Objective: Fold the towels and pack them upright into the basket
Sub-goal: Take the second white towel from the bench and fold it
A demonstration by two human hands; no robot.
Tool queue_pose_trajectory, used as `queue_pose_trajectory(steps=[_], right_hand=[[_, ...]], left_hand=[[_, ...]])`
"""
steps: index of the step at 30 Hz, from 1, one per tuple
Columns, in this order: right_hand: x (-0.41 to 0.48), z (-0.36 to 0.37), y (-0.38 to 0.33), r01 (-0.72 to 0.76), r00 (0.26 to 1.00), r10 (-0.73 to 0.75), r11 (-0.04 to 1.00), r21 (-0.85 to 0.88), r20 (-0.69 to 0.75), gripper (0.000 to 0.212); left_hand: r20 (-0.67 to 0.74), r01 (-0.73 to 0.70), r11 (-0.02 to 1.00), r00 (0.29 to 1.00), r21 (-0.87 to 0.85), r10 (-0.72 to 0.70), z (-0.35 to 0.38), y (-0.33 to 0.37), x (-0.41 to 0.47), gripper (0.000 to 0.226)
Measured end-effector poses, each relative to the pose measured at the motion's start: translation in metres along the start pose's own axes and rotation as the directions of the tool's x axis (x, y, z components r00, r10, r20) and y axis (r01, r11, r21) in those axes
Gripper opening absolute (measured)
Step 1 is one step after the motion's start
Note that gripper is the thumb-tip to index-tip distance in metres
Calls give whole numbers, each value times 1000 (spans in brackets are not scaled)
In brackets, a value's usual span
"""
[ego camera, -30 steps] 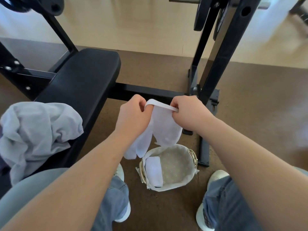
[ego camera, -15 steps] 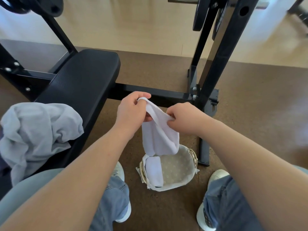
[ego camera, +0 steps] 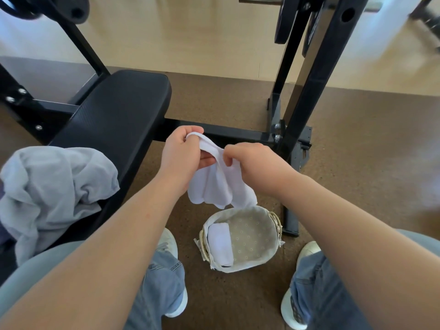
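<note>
"Hanging above the floor, a white towel is seen in the middle. By what is it held?"

"It is held by both hands. The upper edge is pinched by the left hand, with the fingers curled round a fold of the cloth, and the same edge is gripped just to the right by the right hand. The two hands are kept close together, almost touching, and the rest of the towel hangs loose and bunched under them."

"And where is the basket placed?"

"The basket is set on the brown floor, nearer than the hands and a little to the right, between the two shoes. The lower corner of the hanging towel is seen just at its far rim. Whether the rim is touched cannot be told."

"Is something already packed inside?"

"One folded white towel is set along the left wall of the basket, and the dotted lining is visible to its right."

"What else is to be noted?"

"A black padded bench is seen on the left, and a crumpled grey cloth is laid on its near end. A black metal frame rises on the far right, and its cross bar runs behind the hands. Blue jeans are visible at the near edge."
</note>
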State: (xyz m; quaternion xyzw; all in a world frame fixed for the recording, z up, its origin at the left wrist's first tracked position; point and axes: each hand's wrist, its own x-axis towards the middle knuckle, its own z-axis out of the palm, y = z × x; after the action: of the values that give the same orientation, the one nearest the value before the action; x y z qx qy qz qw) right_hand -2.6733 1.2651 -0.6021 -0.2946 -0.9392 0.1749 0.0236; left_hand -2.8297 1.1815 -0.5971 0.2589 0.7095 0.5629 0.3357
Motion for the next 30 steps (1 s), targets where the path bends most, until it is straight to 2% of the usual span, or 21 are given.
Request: queue_pose_trajectory(steps=[3, 5, 7, 9, 11, 14, 16, 18, 22, 24, 26, 28, 30], right_hand=[[5, 2, -1, -86, 990, 93, 994, -69, 110, 57], [3, 1, -3, -109, 983, 98, 992, 60, 155, 54], [0, 1, -7, -121, 978, 75, 965, 232, 195, 37], [-2, 2, -14, -165, 970, 99, 937, 306, 222, 31], [-1, 6, -18, -195, 968, 139, 942, 275, 210, 41], [1, 9, -17, -216, 969, 183, 955, 205, 165, 40], [3, 7, -15, -255, 965, 228, 931, 261, 129, 44], [6, 1, -14, -295, 955, 280, 887, 354, 94, 47], [9, -10, -9, -381, 897, 441, 754, 535, 17, 51], [10, -14, -6, -404, 852, 523, 627, 666, 23, 49], [10, -16, -4, -434, 821, 569, 561, 705, 52, 49], [11, -16, -4, -450, 810, 580, 525, 723, 83, 47], [10, -18, -6, -432, 813, 571, 462, 775, 113, 32]], left_hand=[[22, -26, 999, 999, 43, 25, 1, 0, -2, 22], [46, -41, 998, 998, 55, 39, 2, 0, -4, 21], [51, -42, 998, 998, 57, 39, 3, 0, -5, 21], [47, -38, 998, 998, 49, 36, 3, 1, -6, 21], [52, -24, 999, 998, 23, 23, 4, 2, -7, 23], [75, -7, 1000, 997, 1, 7, 5, 2, -7, 25], [93, -13, 1000, 996, -21, 15, 5, 2, -5, 33], [100, -41, 999, 994, 7, 41, 5, 2, -3, 47], [179, -121, 962, 981, 246, 77, 6, -5, -5, 61], [315, -138, 935, 949, 326, 30, 10, -9, -9, 62], [457, -192, 875, 889, 444, -37, 15, -14, -15, 67], [486, -264, 796, 873, 544, -43, 20, -19, -19, 63], [438, -283, 762, 899, 583, -1, 21, -20, -21, 43]])
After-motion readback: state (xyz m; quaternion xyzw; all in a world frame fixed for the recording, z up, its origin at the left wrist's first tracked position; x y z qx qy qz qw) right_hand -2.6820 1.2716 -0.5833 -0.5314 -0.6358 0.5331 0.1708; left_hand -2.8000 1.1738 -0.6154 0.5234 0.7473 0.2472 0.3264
